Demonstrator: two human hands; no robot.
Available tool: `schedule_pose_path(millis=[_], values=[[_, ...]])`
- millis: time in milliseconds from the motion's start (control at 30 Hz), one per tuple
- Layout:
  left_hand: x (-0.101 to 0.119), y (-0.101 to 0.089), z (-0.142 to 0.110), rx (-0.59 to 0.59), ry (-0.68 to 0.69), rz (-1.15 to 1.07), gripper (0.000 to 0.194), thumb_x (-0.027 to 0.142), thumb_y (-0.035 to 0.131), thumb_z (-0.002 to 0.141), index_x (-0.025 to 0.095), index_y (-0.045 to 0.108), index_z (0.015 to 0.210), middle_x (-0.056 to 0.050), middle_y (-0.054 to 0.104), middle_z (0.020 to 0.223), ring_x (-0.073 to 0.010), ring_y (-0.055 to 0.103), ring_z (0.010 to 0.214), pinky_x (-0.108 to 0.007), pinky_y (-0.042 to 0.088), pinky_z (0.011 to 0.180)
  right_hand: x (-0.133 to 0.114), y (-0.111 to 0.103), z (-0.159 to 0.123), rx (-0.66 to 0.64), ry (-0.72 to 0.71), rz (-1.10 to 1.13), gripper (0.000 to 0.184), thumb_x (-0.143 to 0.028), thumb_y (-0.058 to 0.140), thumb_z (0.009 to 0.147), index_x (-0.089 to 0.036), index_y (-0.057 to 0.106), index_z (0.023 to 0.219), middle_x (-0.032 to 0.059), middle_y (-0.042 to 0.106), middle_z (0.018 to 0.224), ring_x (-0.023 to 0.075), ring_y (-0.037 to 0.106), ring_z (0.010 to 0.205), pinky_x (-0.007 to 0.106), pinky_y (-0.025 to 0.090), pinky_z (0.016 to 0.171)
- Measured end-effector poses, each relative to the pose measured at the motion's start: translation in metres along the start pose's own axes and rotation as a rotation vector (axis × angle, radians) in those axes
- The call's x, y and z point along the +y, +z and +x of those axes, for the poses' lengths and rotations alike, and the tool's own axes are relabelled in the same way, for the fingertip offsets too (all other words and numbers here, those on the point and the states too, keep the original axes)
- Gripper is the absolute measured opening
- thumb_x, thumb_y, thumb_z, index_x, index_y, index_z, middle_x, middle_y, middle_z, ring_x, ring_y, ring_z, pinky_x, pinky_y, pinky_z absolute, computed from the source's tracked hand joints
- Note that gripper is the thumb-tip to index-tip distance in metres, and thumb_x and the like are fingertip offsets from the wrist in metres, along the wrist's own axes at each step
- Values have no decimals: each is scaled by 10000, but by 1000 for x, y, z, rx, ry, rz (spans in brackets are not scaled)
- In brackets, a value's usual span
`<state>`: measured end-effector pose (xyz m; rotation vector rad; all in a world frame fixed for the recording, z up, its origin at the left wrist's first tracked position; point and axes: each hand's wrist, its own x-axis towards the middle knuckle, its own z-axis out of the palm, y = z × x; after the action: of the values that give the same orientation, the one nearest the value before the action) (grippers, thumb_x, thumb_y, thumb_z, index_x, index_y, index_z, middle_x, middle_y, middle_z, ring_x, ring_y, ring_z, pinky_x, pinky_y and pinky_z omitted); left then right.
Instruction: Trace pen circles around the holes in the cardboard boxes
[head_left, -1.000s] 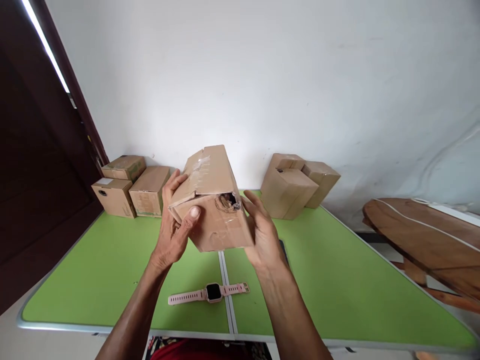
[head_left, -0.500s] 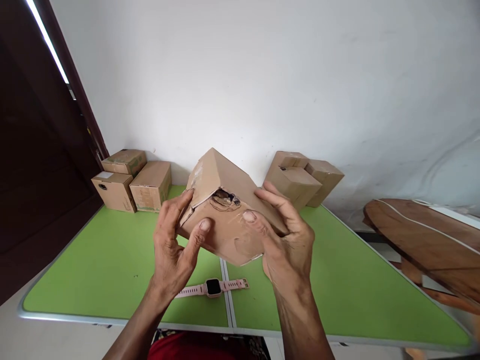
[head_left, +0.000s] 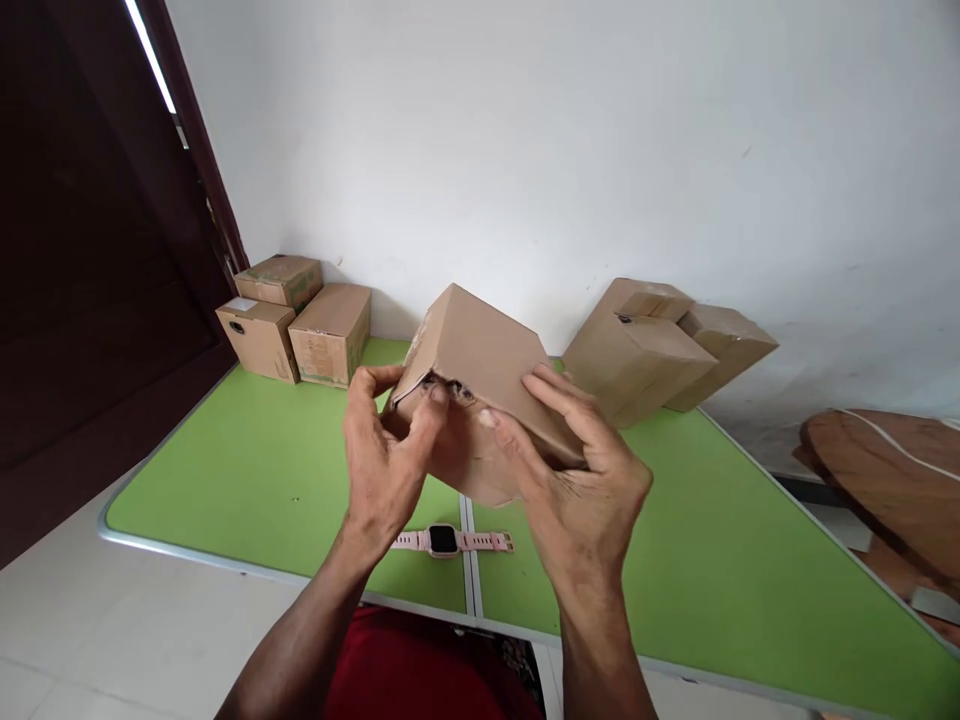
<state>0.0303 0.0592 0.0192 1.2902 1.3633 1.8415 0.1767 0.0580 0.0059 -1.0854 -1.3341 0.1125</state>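
I hold a worn brown cardboard box (head_left: pixel 487 360) in the air above the green table (head_left: pixel 247 480), tilted with one corner up. My left hand (head_left: pixel 386 465) grips its near left edge, thumb and fingers pinching at the torn flap. My right hand (head_left: pixel 577 480) wraps the right side, fingers pressed on the top face and on the end flap. A pink smartwatch (head_left: pixel 450 541) lies flat on the table just below the box, across the table's centre seam.
Three small cardboard boxes (head_left: pixel 300 320) stand at the table's far left corner by a dark door. Two larger boxes (head_left: pixel 660 350) lean against the white wall at the far right. A brown wooden tabletop (head_left: pixel 892 480) sits to the right, off the table.
The box has turned in my hands, its corner tipping up. My right hand moved from beside it onto its top, and both thumbs closed in on the torn flap. The view shifted left.
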Motion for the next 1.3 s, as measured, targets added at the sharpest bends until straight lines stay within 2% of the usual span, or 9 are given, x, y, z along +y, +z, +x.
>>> schedule_pose_path(millis=[133, 267, 400, 500, 667, 767, 1000, 1167, 1300], values=[[-9, 8, 1, 14, 37, 106, 299, 466, 766, 888, 196, 680, 984, -63, 722, 977, -213, 678, 895, -335, 540, 757, -14, 8, 1, 3, 86, -130, 537, -522, 899, 862, -115, 865, 1209, 203, 848, 1266, 405, 791, 1222, 615, 625, 1102], [-9, 0, -2, -11, 106, 179, 294, 479, 739, 965, 200, 687, 1044, -59, 723, 995, -205, 674, 900, -337, 539, 768, -21, 10, 6, -33, 78, -198, 583, -575, 866, 879, -96, 867, 1211, 210, 851, 1248, 407, 800, 1182, 581, 625, 1072], [-4, -21, -7, -33, 333, 350, 217, 404, 746, 996, 206, 730, 1083, -66, 735, 1029, -220, 681, 957, -365, 567, 851, -17, 3, 8, -228, 200, -66, 543, -655, 732, 974, -157, 897, 1115, 136, 889, 1071, 333, 840, 992, 467, 656, 897], [-16, -31, -6, -56, 418, 422, 155, 357, 735, 1011, 210, 730, 1061, -56, 731, 1002, -215, 682, 950, -363, 574, 867, -6, 5, 6, -329, 271, -23, 534, -678, 693, 994, -189, 905, 1035, 98, 894, 993, 308, 840, 929, 432, 639, 857], [-64, -28, -4, -121, 255, 357, 168, 381, 685, 1024, 213, 697, 1021, -63, 695, 991, -225, 686, 917, -388, 575, 859, 18, 20, 0, -371, 286, -109, 578, -709, 704, 959, -177, 896, 1073, 115, 893, 1028, 329, 832, 935, 453, 611, 845], [-79, -26, -3, -164, 156, 339, 223, 434, 654, 1029, 214, 688, 1010, -84, 713, 1022, -251, 701, 960, -417, 570, 875, 29, 26, -3, -406, 305, -141, 641, -735, 645, 974, -157, 891, 1104, 142, 888, 1069, 336, 827, 946, 466, 615, 854], [-67, -29, 15, -249, 44, 489, 501, 563, 629, 1023, 242, 744, 1391, -101, 745, 1047, -300, 707, 1025, -518, 562, 982, 27, 31, -10, -466, 252, -229, 533, -645, 646, 997, -187, 875, 1142, 153, 872, 1181, 351, 805, 1069, 470, 604, 938], [-68, -17, 15, -224, 41, 391, 432, 485, 640, 1033, 253, 804, 1358, -144, 688, 1292, -287, 697, 1239, -470, 590, 1069, 24, 34, -10, -441, 260, -309, 547, -637, 599, 1018, -177, 872, 1130, 166, 866, 1157, 356, 794, 1045, 478, 591, 929], [-61, -5, 9, -225, 99, 372, 391, 407, 647, 1036, 216, 808, 1338, -157, 728, 1299, -292, 716, 1249, -477, 583, 1101, 23, 32, -5, -428, 355, -353, 599, -682, 594, 981, -168, 880, 1090, 175, 868, 1128, 381, 792, 1051, 503, 582, 947]])
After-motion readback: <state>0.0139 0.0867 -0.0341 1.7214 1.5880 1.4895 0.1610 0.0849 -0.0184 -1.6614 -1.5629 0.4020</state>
